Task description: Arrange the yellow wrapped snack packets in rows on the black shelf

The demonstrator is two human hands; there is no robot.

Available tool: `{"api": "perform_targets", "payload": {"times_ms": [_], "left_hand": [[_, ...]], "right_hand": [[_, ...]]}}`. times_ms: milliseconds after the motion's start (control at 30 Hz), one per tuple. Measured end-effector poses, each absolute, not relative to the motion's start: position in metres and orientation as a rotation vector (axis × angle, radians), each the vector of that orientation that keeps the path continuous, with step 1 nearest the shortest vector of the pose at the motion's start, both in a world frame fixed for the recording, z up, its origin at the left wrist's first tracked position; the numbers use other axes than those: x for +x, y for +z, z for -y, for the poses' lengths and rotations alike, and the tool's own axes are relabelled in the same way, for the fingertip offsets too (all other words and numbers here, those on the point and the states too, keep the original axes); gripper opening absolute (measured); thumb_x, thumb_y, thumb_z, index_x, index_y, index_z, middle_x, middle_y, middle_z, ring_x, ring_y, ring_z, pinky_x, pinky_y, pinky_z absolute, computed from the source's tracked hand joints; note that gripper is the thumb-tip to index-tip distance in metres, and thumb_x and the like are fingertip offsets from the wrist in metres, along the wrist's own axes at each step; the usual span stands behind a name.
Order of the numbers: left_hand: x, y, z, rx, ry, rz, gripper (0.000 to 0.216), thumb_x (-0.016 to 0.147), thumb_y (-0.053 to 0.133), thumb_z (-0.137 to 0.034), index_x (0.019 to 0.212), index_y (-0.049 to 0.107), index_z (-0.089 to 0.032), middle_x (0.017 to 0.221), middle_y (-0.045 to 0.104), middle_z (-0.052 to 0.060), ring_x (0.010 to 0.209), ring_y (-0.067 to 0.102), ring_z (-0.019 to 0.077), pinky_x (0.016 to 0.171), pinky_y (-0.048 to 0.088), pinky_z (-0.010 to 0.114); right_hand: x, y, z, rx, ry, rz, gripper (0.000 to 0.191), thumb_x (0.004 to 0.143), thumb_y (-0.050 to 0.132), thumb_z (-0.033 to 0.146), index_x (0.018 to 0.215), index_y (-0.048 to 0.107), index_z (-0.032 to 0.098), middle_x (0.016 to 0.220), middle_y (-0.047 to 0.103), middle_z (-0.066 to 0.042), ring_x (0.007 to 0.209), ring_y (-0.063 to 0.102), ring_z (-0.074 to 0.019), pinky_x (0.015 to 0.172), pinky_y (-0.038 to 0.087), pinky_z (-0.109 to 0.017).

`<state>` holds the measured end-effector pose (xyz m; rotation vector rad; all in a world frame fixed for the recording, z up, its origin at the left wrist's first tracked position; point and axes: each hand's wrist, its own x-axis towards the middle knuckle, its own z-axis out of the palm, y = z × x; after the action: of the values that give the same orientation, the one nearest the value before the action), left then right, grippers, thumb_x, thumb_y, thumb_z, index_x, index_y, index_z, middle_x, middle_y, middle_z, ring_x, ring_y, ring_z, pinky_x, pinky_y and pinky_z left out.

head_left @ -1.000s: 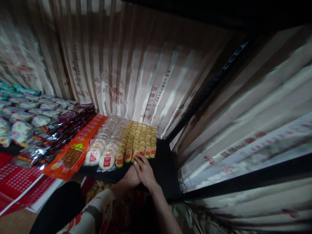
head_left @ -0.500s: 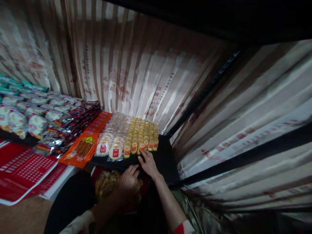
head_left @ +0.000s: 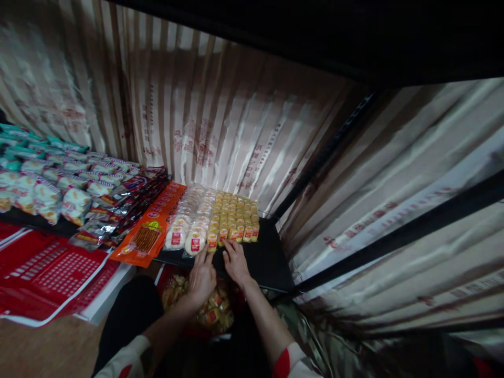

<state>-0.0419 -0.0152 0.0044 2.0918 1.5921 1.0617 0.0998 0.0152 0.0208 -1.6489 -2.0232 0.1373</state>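
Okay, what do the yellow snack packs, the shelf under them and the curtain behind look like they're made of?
Yellow snack packs: probably thin, glossy plastic wrapping, judging by the small highlights.
Shelf: black, smooth-looking, dull finish; perhaps painted metal, but board is possible.
Curtain: likely satiny cloth, since its folds catch the light, though plastic sheeting can't be ruled out.

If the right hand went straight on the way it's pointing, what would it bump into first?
Most likely the front of the yellow packs: the right hand's fingertips look right up against them, though exact contact is hard to judge.
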Motion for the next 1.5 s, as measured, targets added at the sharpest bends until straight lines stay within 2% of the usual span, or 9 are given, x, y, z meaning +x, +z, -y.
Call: {"api": "perform_targets", "payload": {"times_ms": [267,500,600,767,967,1067,1200,1367,1500], "left_hand": [[-0.033,-0.001,-0.01,2.072,1.072,-1.533,0.059,0.07,0.034,0.001,0.127,0.044,-0.009,0.136,0.044,0.013,0.132,0.031,0.0216,0.109,0.031,0.042],[-0.034,-0.007,-0.018,2.123,1.061,-1.466,0.055,0.071,0.033,0.0,0.124,0.048,-0.008,0.136,0.045,0.012,0.129,0.036,0.0196,0.11,0.031,0.04],[-0.036,-0.011,-0.017,2.118,1.049,-1.464,0.054,0.071,0.034,0.0,0.122,0.05,-0.007,0.135,0.045,0.014,0.13,0.035,0.0213,0.11,0.031,0.041],[-0.038,-0.013,-0.013,2.144,1.078,-1.503,0.054,0.07,0.035,0.001,0.119,0.052,-0.01,0.136,0.044,0.012,0.131,0.033,0.0226,0.109,0.032,0.043],[-0.036,-0.015,-0.012,2.135,1.103,-1.525,0.053,0.069,0.035,0.001,0.116,0.054,-0.014,0.136,0.044,0.007,0.131,0.032,0.0217,0.109,0.033,0.042],[-0.036,-0.013,-0.011,2.155,1.088,-1.528,0.05,0.07,0.036,0.001,0.113,0.055,-0.014,0.136,0.044,0.009,0.131,0.032,0.0225,0.108,0.033,0.043],[-0.037,-0.007,0.001,2.19,1.089,-1.487,0.045,0.07,0.036,0.0,0.107,0.058,-0.012,0.135,0.043,0.011,0.13,0.032,0.0225,0.108,0.033,0.042],[-0.046,-0.014,0.036,2.169,1.086,-1.336,0.037,0.074,0.034,-0.006,0.097,0.061,-0.015,0.117,0.058,0.01,0.114,0.048,0.0206,0.1,0.041,0.04],[-0.058,-0.033,0.065,2.097,0.818,-1.269,0.034,0.082,0.031,-0.014,0.095,0.062,-0.017,0.105,0.063,0.008,0.101,0.056,0.0184,0.09,0.046,0.035]], "right_hand": [[0.084,0.016,-0.024,-1.728,0.159,2.01,0.05,0.081,0.042,0.015,0.13,0.046,0.024,0.095,0.059,-0.009,0.094,0.052,-0.0212,0.089,0.044,-0.035],[0.078,0.004,-0.03,-1.739,0.246,1.975,0.051,0.079,0.04,0.014,0.13,0.045,0.009,0.115,0.056,-0.016,0.11,0.048,-0.0243,0.095,0.04,-0.039],[0.079,0.003,-0.027,-1.663,0.261,1.951,0.048,0.08,0.039,0.014,0.127,0.048,0.013,0.118,0.056,-0.013,0.113,0.047,-0.0228,0.098,0.039,-0.04],[0.087,0.004,-0.016,-1.703,0.153,1.721,0.04,0.083,0.035,0.016,0.118,0.055,0.015,0.11,0.056,-0.013,0.106,0.048,-0.0224,0.094,0.041,-0.04],[0.1,-0.007,-0.015,-1.774,0.105,1.565,0.046,0.081,0.037,0.015,0.124,0.05,0.017,0.124,0.045,-0.014,0.113,0.042,-0.0244,0.096,0.039,-0.044],[0.102,-0.012,-0.02,-1.746,0.168,1.616,0.05,0.079,0.038,0.013,0.128,0.047,0.019,0.126,0.044,-0.012,0.115,0.042,-0.0228,0.096,0.04,-0.041],[0.1,-0.013,-0.018,-1.741,0.203,1.618,0.05,0.079,0.038,0.013,0.128,0.048,0.016,0.126,0.045,-0.013,0.116,0.042,-0.0222,0.097,0.04,-0.039],[0.092,-0.007,0.011,-1.649,0.234,1.559,0.041,0.084,0.036,0.019,0.12,0.054,0.017,0.118,0.052,-0.012,0.112,0.048,-0.0197,0.097,0.04,-0.037],[0.083,-0.017,0.049,-1.54,0.38,1.627,0.034,0.088,0.034,0.026,0.108,0.06,0.018,0.097,0.064,-0.009,0.093,0.059,-0.0172,0.084,0.046,-0.03]]}}
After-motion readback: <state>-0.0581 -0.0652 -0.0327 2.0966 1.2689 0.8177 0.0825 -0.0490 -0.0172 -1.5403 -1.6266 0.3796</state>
